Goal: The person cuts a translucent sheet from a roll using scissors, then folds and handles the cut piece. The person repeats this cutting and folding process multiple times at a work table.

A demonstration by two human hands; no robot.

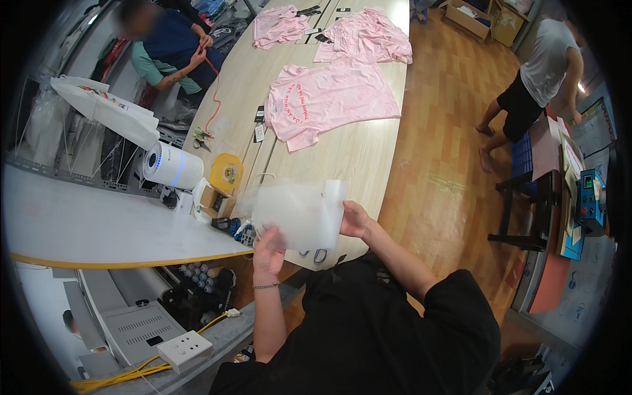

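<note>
A: Head view, packing table: what were the hands on?

B: Both gripped one clear plastic bag (299,214), held up above the near end of the long wooden table (355,155), just in front of the person's chest. Left hand (268,253) pinched its lower left corner, thumb over the film. Right hand (354,220) clamped the right edge, fingers curled behind it.

A: Anything in the bag?

B: Looked empty and flat, w/ a soft blur, so couldn't tell if the mouth was open.

A: How far along, by your read?

B: Early, I'd judge. One pink T-shirt (332,99) lay spread face up mid-table, unfolded and not bagged. A loose pile of pink shirts (368,36) sat beyond it, another pink shirt (280,26) at the far left end. No packed shirt was visible.

A: Materials?

B: Bag: thin, glossy, translucent film, rectangular. Shirts: soft matte knit, red lettering on the spread one. Tabletop: pale smooth wood grain, rounded end. A yellow tape roll (227,172) and a white cylindrical appliance (172,166) stood at the table's left edge.

A: Others nearby?

B: One seated person (168,49) at far left, hands on an orange cord; another standing person (536,72) at right on the plank floor.
</note>
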